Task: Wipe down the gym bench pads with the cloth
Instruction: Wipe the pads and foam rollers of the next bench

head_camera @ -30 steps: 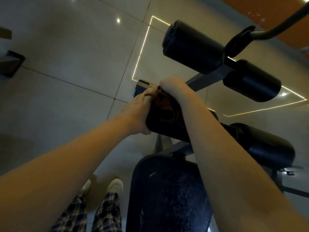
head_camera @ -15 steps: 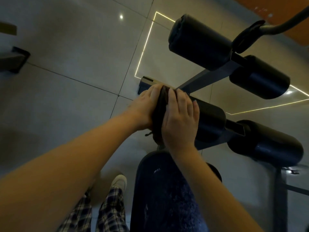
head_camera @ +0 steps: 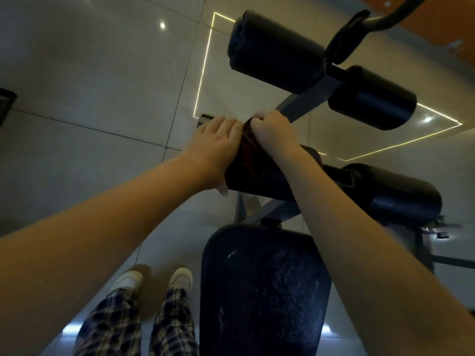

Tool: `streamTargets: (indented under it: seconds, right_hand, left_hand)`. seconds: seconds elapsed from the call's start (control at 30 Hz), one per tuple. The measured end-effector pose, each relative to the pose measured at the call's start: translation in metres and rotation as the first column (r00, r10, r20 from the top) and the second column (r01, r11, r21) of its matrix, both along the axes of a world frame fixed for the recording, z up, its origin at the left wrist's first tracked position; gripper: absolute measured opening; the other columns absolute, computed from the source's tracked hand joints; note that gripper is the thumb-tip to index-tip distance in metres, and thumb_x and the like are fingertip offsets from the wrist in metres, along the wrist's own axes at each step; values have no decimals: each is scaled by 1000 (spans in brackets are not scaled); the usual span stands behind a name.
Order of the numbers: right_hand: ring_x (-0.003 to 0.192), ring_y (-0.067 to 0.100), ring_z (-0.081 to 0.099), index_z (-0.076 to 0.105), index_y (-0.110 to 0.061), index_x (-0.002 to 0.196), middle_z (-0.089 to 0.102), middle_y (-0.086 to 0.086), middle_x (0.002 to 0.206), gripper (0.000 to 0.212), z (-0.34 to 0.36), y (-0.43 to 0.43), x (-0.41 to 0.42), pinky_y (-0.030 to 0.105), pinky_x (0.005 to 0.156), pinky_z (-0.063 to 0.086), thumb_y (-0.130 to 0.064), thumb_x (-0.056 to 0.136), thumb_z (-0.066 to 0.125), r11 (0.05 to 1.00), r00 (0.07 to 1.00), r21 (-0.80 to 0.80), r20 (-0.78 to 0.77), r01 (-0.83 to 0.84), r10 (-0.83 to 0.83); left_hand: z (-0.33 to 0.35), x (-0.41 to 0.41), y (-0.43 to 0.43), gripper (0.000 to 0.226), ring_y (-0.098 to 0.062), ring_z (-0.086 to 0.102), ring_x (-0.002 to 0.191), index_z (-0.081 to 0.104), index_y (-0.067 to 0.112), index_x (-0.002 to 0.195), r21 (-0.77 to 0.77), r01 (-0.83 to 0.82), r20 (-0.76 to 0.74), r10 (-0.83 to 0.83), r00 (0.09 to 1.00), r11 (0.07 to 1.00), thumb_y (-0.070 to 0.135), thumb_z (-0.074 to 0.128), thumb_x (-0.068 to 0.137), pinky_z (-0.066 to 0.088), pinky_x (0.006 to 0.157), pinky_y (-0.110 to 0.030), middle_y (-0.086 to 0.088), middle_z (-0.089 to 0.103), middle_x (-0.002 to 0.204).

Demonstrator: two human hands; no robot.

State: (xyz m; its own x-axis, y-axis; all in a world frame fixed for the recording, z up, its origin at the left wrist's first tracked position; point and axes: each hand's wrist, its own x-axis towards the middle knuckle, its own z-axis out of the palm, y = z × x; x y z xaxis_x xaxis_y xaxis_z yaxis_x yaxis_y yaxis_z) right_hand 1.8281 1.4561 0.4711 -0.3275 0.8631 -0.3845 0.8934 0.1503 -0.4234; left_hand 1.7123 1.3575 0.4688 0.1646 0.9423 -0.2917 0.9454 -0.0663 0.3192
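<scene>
Right hand (head_camera: pixel 272 132) is now curling into a fist on the far top of the roller (head_camera: pixel 259 183), where half a second ago it was lying flat with fingers spread over the roller's near side. Its knuckles are pointing up and its fingers are pinching a bunched fold of the cloth (head_camera: pixel 250 147). The dark reddish cloth is draping over the roller's top, between the two hands, and is pulled up higher than before.

Left hand (head_camera: pixel 218 147) is staying at the roller's left end. Its fingers are lying close together across the top, touching the cloth's edge, and its thumb is hooking under the roller's near side, so it is gripping the end.

Both forearms are reaching out over the roller from the near side, the right one crossing the roller's right half. The seat (head_camera: pixel 262 291) is sitting just nearer than the roller. Left of the seat, two pale shoes (head_camera: pixel 180 277) and checked trousers (head_camera: pixel 169 327) are standing on the tiled floor (head_camera: pixel 90 73).
</scene>
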Motion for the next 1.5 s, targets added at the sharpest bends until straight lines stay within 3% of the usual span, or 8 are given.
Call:
streamTargets:
  seconds: [0.17, 0.33, 0.53, 0.67, 0.8, 0.93, 1.17, 1.5]
  right_hand:
    - [121, 22, 53, 60, -5, 125, 61, 11, 127, 37, -23, -71, 40, 36, 109, 38, -18, 97, 39, 832, 972, 553, -163, -54, 172]
    - [138, 32, 38, 51, -5, 135, 50, 16, 141, 42, -42, -113, 48, 48, 117, 27, -14, 94, 44, 707, 986, 706, -75, -54, 150]
    - [103, 24, 58, 64, -10, 110, 65, 8, 108, 29, -9, -64, 18, 42, 96, 45, -20, 96, 40, 840, 992, 532, -10, 109, -122]
    - [67, 20, 51, 57, -13, 76, 54, 2, 72, 23, 10, -7, 19, 31, 61, 35, -21, 93, 44, 987, 983, 83, 112, 134, -143]
    - [72, 22, 56, 62, -12, 80, 58, 3, 74, 23, 3, -6, 28, 29, 59, 35, -20, 94, 44, 986, 998, 154, 18, 64, -67]
    - [121, 25, 54, 60, -5, 123, 61, 11, 124, 34, -23, -73, 61, 35, 105, 40, -15, 96, 42, 797, 991, 604, -97, -13, 89]
    - [136, 32, 40, 51, -4, 135, 50, 16, 140, 40, -52, -100, 97, 54, 112, 32, -6, 95, 46, 661, 993, 750, -53, -29, 104]
    - [97, 20, 57, 64, -12, 119, 65, 7, 108, 33, 1, -7, 95, 30, 82, 44, -11, 95, 41, 941, 962, 204, -84, 270, -258]
  left_hand:
    - [5, 0, 20, 119, -28, 28, 141, 23, 11, 147, -118, -24, 23, 27, 999, 993, 41, 93, 55, 28, 117, -42, -9, 33, 149]
    - [3, 0, 26, 115, -26, 36, 133, 28, 15, 142, -143, -59, 67, 69, 995, 988, 40, 94, 52, 36, 110, -41, -6, 39, 142]
    - [-36, 25, -24, 90, -43, 41, 134, 39, -5, 140, 407, -157, 33, 157, 987, 900, 16, 85, 66, 38, 111, -54, -26, 46, 142]
    - [-53, 29, -27, 83, -49, 46, 128, 38, -6, 136, 546, -140, 24, 152, 988, 826, 13, 81, 68, 43, 105, -58, -31, 50, 136]
    - [-39, 19, -17, 93, -48, 46, 127, 45, -9, 135, 409, -107, 56, 92, 994, 906, 16, 87, 57, 41, 105, -56, -30, 50, 135]
    - [-8, 4, 13, 115, -30, 34, 133, 29, 10, 145, 14, -73, 61, 72, 996, 997, 33, 94, 53, 35, 112, -45, -11, 38, 142]
    - [5, -12, 55, 102, -28, 51, 113, 44, 22, 129, -449, -32, 197, 134, 971, 893, 33, 97, 43, 50, 97, -48, -1, 53, 120]
    - [-3, 6, 8, 114, -28, 32, 135, 29, 12, 144, -52, -102, 144, 109, 984, 993, 29, 95, 52, 35, 111, -44, -9, 34, 146]
